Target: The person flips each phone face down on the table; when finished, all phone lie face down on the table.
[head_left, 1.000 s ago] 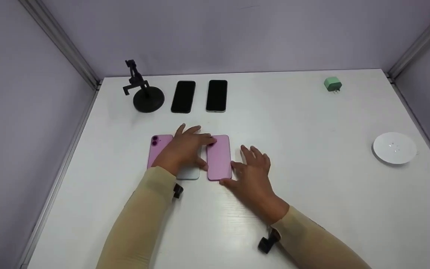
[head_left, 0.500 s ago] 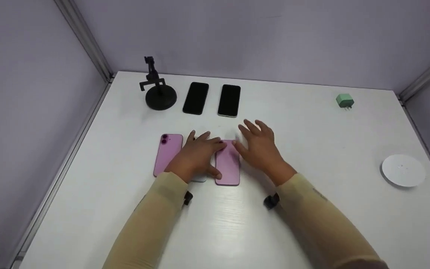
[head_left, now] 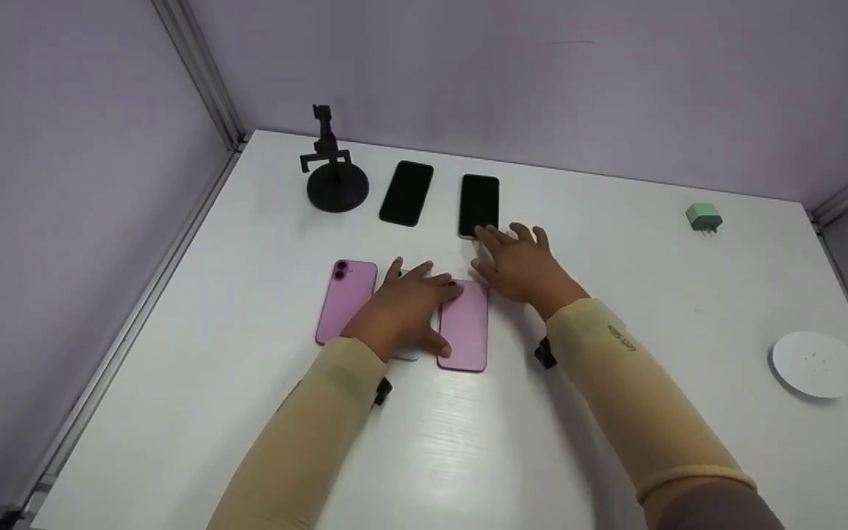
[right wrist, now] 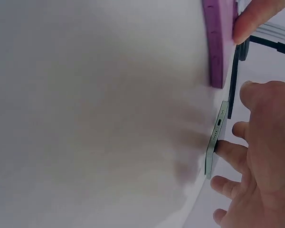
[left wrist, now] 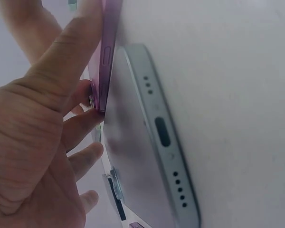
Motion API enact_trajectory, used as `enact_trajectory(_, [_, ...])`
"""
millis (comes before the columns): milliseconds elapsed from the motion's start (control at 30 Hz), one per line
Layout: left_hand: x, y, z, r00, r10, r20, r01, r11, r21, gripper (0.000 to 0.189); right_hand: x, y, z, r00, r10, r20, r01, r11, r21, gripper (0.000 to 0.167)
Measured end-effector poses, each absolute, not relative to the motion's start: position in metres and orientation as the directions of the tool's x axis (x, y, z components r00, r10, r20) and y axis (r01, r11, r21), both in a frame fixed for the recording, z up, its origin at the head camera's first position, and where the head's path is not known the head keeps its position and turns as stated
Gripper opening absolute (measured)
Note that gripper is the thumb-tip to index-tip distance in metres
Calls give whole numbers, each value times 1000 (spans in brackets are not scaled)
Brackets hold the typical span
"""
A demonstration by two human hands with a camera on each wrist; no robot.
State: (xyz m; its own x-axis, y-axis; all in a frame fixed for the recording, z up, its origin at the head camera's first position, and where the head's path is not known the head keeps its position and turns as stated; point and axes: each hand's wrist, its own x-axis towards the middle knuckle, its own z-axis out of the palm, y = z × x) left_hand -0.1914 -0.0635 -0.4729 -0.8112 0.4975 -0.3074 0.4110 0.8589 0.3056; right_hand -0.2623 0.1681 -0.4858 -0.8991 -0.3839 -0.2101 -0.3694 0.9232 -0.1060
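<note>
All fingers spread, left hand (head_left: 403, 305) touches a pink phone (head_left: 470, 331) at four o'clock, right hand (head_left: 521, 266) a black phone (head_left: 479, 202) at eleven.

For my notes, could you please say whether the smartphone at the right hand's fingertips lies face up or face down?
Face up: in the head view, the smartphone shows its black screen upward.

Head cam's got the left hand (head_left: 402, 305) blocking most of the pale phone (head_left: 408, 355); specks (head_left: 815, 360) on the disc (head_left: 810, 383) are too tiny, tbh.
</note>
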Motion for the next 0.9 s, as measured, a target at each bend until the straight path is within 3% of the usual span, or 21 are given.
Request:
enact_trajectory(133, [-192, -60, -472, -807, 502, -310, 404, 854, 328, 103, -239, 199, -483, -908, -366, -203, -356, 931, -87, 72])
enact_trajectory(367, [-194, -66, -471, -817, 499, -289, 391, 848, 357, 103, -169, 241, -485, -934, -324, -152, -302, 941, -151, 76])
enact_trajectory(633, [-195, -85, -472, -811, 497, -308, 377, 847, 374, 103, -91, 246, -488, -925, -368, -91, -352, 924, -151, 81])
enact_trajectory(900, [-198, -109, -470, -825, 469, -316, 336, 856, 392, 102, -56, 244, -486, -890, -455, -8, -450, 882, -141, 72])
